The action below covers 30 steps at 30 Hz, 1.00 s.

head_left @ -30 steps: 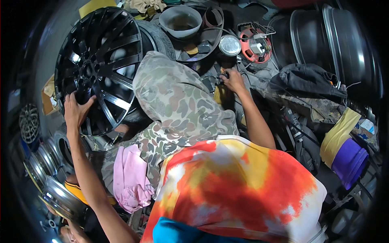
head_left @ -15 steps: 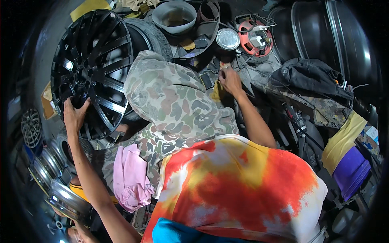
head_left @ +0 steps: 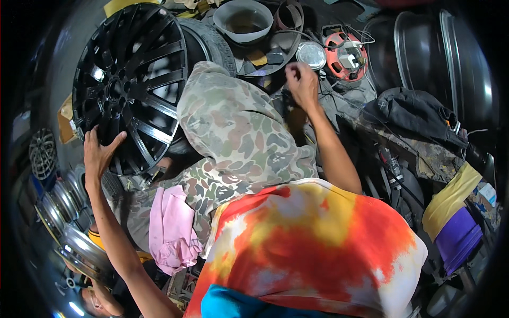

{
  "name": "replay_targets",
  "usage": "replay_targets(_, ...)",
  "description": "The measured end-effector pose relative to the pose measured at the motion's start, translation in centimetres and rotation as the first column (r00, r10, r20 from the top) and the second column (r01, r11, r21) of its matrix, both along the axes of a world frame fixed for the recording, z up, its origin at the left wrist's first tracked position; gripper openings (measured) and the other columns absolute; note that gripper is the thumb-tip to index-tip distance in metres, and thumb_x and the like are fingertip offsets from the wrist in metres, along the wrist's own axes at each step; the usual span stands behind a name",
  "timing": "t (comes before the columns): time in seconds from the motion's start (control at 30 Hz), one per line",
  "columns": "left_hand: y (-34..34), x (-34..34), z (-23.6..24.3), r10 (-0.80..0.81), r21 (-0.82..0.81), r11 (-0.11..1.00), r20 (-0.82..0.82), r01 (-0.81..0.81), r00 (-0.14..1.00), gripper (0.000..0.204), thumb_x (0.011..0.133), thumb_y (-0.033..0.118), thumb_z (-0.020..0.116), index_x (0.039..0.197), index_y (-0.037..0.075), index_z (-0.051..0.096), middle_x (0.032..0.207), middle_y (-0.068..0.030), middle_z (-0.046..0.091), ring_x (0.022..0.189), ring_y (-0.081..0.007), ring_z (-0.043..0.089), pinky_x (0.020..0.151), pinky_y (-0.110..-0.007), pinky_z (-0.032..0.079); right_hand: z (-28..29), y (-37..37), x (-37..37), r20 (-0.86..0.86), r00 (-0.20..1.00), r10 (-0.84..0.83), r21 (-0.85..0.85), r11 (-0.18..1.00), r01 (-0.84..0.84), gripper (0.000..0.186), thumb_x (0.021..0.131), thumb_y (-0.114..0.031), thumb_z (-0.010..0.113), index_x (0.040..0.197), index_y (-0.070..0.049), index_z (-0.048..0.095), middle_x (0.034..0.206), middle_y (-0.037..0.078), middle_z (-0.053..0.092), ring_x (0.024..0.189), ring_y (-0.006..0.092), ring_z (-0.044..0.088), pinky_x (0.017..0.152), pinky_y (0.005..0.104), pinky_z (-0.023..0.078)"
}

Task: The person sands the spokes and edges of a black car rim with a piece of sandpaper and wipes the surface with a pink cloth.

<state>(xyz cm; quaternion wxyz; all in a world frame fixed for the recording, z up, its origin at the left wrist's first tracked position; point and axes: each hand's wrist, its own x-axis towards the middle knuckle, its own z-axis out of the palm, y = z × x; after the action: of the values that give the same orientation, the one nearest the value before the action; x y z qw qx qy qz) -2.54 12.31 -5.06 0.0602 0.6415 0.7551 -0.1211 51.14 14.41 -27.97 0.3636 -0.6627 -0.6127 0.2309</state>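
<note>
A glossy black multi-spoke wheel rim (head_left: 115, 90) stands tilted at the left, against a tyre (head_left: 204, 40). My left hand (head_left: 101, 156) grips its lower edge, with the thumb stretched over toward the spokes. My right hand (head_left: 303, 86) is raised just below a round silver-topped can (head_left: 311, 55), its fingers curled together. Whatever those fingers hold, if anything, cannot be made out. Between the two hands lies my knee in camouflage trousers (head_left: 233, 111). Behind it, small dark pads and a yellow piece (head_left: 258, 58) lie in a curved dark tray.
A grey bowl of liquid (head_left: 243, 22) stands at the back. Beside the can is a red cable reel (head_left: 345, 56) with plugs and trailing cords. Large dark rims (head_left: 424, 50) fill the back right. Silver rims (head_left: 85, 249) and another person's arm (head_left: 106, 297) are at the lower left.
My right hand has lifted away from the dark pads and yellow cloth, up toward the can. My left hand stays on the rim's lower edge. The whole view has shifted slightly.
</note>
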Motion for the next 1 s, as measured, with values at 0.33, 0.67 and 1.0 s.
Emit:
replay_targets(0.33,0.0,-0.1,-2.0,0.065,-0.008,0.998,0.143,-0.064,0.988,0.109,0.078,0.065,0.083,0.151,-0.006,0.044,0.141,-0.0261,0.053,0.134,-0.0416,0.050,0.114,-0.047,0.040,-0.4,10.8,-1.9,0.210,0.935,0.286,-0.105,0.957,-0.270,0.021,0.090,-0.023,0.071,0.099,-0.004,0.074,0.094,0.016,0.071,0.090,0.0378,0.071,0.081,0.0476,0.056)
replay_targets(0.67,-1.2,-0.4,-2.3,0.041,0.067,0.996,0.156,-0.052,0.987,0.103,0.084,0.060,0.080,0.156,-0.002,0.039,0.150,-0.0267,0.047,0.142,-0.0436,0.043,0.119,-0.048,0.035,-5.9,-4.6,1.1,0.127,0.988,-0.089,-0.316,0.941,0.126,0.025,0.091,-0.029,0.075,0.094,-0.004,0.071,0.079,0.014,0.068,0.078,0.0355,0.070,0.072,0.0477,0.053)
replay_targets(1.0,-1.7,-0.1,-3.2,0.030,0.147,0.988,0.148,-0.051,0.989,0.102,0.084,0.057,0.081,0.156,-0.002,0.040,0.149,-0.0276,0.048,0.141,-0.0442,0.045,0.118,-0.048,0.036,-11.1,-2.8,-2.2,0.493,0.842,0.219,-0.419,0.908,0.009,0.042,0.076,-0.029,0.088,0.103,-0.004,0.067,0.117,0.016,0.052,0.113,0.0404,0.054,0.089,0.0501,0.052)
